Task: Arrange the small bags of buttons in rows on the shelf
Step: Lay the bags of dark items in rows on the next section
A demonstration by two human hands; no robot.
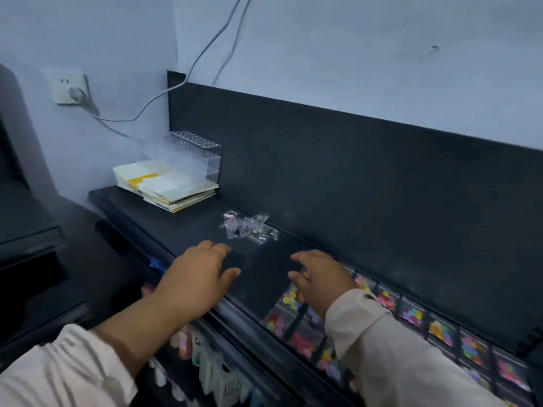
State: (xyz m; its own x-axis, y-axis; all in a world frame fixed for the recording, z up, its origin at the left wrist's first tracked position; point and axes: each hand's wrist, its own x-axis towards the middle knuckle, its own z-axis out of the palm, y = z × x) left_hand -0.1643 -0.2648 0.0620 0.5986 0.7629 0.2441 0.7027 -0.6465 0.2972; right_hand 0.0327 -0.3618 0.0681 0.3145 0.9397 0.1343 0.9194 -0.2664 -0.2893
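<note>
Room: pale blue wall (352, 39) with 2 cables hanging down it.
Shelf: black shelf (164, 218) with a tall black back panel (352, 171); this is what I work on.
Arranged bags (440, 330): clear bags of bright buttons lie flat in rows from mid-shelf to the right end. I make out 2 rows, perhaps 3; too blurred for a bag count.
Paper stack (164, 186): 1, at the left end.
Clear rack (202, 154): 1, in the back left corner, behind the papers.
Left hand (199, 277): over the front edge, fingers relaxed, holding nothing.
Right hand (320, 277): over the left end of the rows, fingers spread and loosely bent; I see nothing in it.
Loose bags (249, 227): 1 small heap near the back edge, beyond both hands and apart from the rows. I count roughly 4 or 5, overlapping.
Handling: I judge them very light, soft and slick, the buttons shifting inside. I would pinch 1 by a corner or its top edge, lift it off the heap and lay it flat.
</note>
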